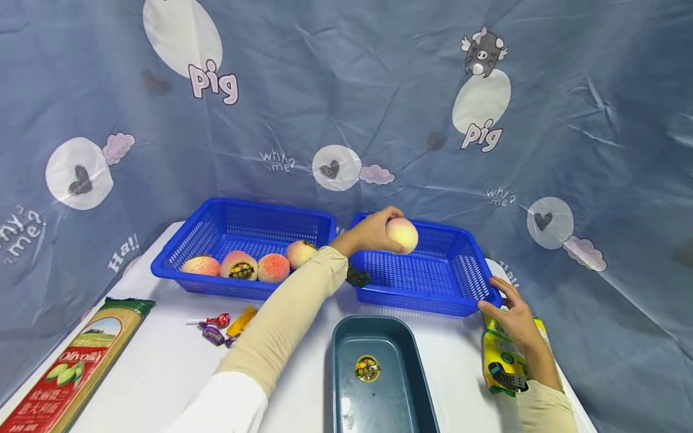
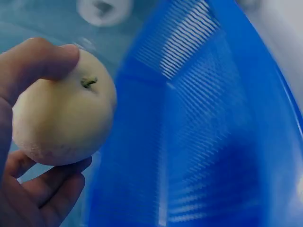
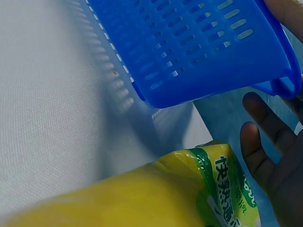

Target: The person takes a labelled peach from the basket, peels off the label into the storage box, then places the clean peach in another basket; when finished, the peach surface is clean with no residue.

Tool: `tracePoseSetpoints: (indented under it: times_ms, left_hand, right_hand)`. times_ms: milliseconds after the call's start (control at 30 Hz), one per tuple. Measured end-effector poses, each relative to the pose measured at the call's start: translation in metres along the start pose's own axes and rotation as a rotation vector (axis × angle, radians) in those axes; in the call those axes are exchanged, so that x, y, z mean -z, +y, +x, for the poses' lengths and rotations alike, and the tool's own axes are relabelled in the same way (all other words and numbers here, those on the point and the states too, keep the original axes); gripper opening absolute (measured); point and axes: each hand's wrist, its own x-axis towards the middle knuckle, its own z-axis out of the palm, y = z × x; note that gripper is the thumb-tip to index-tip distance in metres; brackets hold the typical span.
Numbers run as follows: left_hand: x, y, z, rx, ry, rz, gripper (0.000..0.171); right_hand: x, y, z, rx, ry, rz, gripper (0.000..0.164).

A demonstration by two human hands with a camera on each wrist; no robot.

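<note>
My left hand [image 1: 373,231] grips a pale yellow-pink peach [image 1: 402,235] above the right blue basket [image 1: 428,304]. In the left wrist view the peach [image 2: 66,111] shows its stem, with the thumb on top and fingers beneath. At that basket's right front corner, my right hand [image 1: 514,319] holds the rim; the right wrist view shows two fingers [image 3: 267,125] hanging free below it. The left blue basket [image 1: 162,267] has several peaches [image 1: 273,267] along its front side, one partly hidden by the left arm.
A dark green tub [image 1: 373,361] with a round sticker stands in front. At left lie a pasta pack [image 1: 70,373], a lollipop [image 1: 221,320] and wrapped candies [image 1: 212,334]. A yellow-green bag [image 1: 498,355] lies under the right arm. A patterned cloth [image 1: 346,90] hangs behind.
</note>
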Motion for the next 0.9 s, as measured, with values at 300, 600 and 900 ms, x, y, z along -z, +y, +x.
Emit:
tracePoseSetpoints:
  times_ms: [300, 600, 900]
  left_hand:
    - [-0.036, -0.027, 0.005, 0.179, -0.192, 0.334, 0.075]
    - [-0.033, -0.027, 0.001, 0.258, -0.326, 0.458, 0.072]
    - [-0.023, -0.023, -0.001, 0.219, -0.338, 0.355, 0.073]
  right_hand:
    - [-0.002, 0.003, -0.001, 0.016, 0.029, 0.030, 0.072]
    - [0.000, 0.003, -0.002, 0.021, 0.023, 0.049, 0.070]
    - [0.000, 0.001, -0.002, 0.006, 0.010, 0.016, 0.073]
